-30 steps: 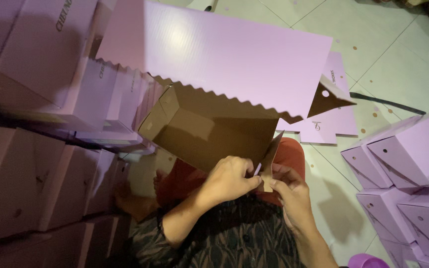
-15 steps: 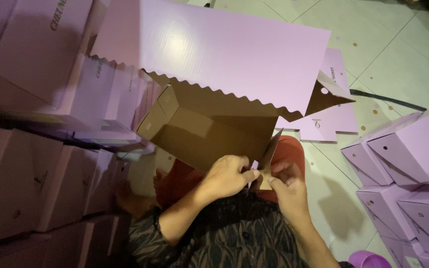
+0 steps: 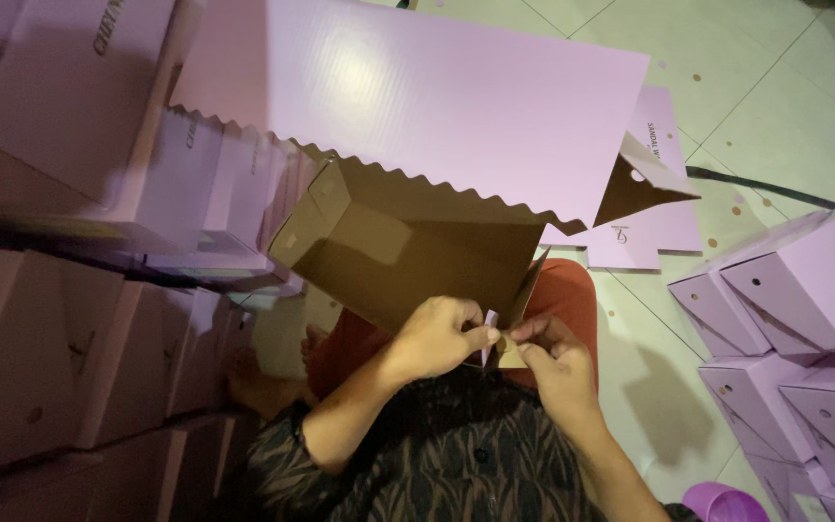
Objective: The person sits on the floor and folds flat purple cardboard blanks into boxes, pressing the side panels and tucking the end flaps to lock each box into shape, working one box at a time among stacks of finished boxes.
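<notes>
A half-folded cardboard box [image 3: 408,242], lilac outside and brown inside, rests over my lap with its large scalloped-edge lid [image 3: 417,97] tilted away from me. My left hand [image 3: 442,333] pinches the box's near corner flap between thumb and fingers. Right beside it, my right hand [image 3: 553,353] pinches the same flap from the other side. A triangular side flap [image 3: 640,184] sticks out at the box's right end.
Stacks of finished lilac boxes [image 3: 79,193] fill the left side. More folded lilac boxes [image 3: 804,309] stand at the right. A flat lilac box blank [image 3: 654,227] lies on the tiled floor [image 3: 785,106]. A purple round object [image 3: 722,503] shows at the bottom right.
Both hands have stayed at the near corner flap, working it with small finger movements. The box has hardly shifted.
</notes>
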